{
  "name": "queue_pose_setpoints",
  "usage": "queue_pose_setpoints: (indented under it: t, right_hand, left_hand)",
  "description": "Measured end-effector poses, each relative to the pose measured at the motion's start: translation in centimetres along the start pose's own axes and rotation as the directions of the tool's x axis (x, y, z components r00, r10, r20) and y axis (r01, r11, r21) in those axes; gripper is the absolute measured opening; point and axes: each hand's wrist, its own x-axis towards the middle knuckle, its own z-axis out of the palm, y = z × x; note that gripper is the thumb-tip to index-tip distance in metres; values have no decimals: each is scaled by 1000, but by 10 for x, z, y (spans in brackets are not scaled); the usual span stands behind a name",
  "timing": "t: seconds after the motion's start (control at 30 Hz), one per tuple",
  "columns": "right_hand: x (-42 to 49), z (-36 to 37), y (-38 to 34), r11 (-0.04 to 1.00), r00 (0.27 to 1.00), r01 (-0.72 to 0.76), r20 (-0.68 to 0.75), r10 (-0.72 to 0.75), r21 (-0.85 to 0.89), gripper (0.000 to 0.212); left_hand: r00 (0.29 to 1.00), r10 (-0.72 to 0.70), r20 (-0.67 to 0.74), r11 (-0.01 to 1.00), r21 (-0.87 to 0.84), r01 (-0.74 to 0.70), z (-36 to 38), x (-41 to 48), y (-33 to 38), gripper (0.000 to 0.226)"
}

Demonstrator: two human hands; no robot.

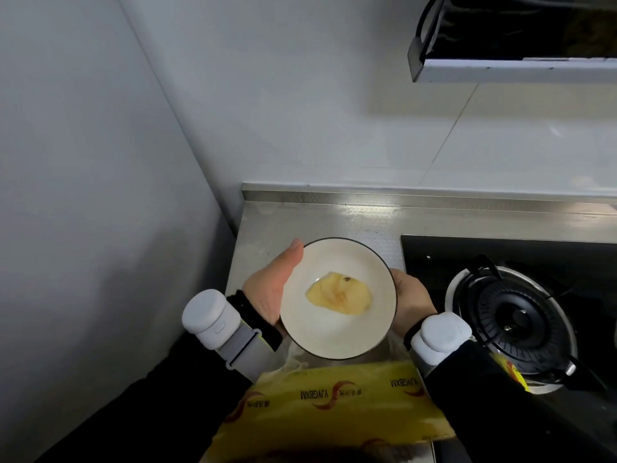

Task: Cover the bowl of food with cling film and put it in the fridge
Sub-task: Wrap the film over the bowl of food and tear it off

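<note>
A white bowl (334,325) with a dark rim holds a pale yellow piece of food (339,295). My left hand (270,285) grips its left side, thumb along the rim. On the bowl's right side my right hand (409,302) holds it, fingers hidden underneath. The bowl is held above the steel counter (300,218). Thin cling film seems to hang below the bowl's lower edge; whether film covers the top I cannot tell. A yellow cling film box (334,399) with red logos lies just below the bowl, near me.
A black gas hob with a round burner (514,315) sits right of the bowl. A range hood (514,38) hangs at the upper right. A white wall (83,162) runs along the left of the counter, tiled wall behind.
</note>
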Motion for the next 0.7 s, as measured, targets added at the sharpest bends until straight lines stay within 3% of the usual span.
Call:
queue_pose_setpoints:
  t: [0.1,0.37,0.47,0.7]
  right_hand:
    - [-10,-8,-1,999,998,-2,67,5,-36,5]
    - [-33,-22,-17,993,985,117,129,-113,-28,16]
    - [-40,-29,-12,989,989,115,101,-106,-88,29]
    - [-56,-46,5,973,996,86,16,-85,-216,37]
  left_hand:
    - [998,17,-54,1000,26,-16,-1,0,-10,36]
    - [980,-1,-198,999,-41,-7,-4,9,-33,57]
    - [976,15,-219,999,-35,-23,-7,9,-40,53]
    - [975,24,-220,999,-41,-34,-12,9,-53,54]
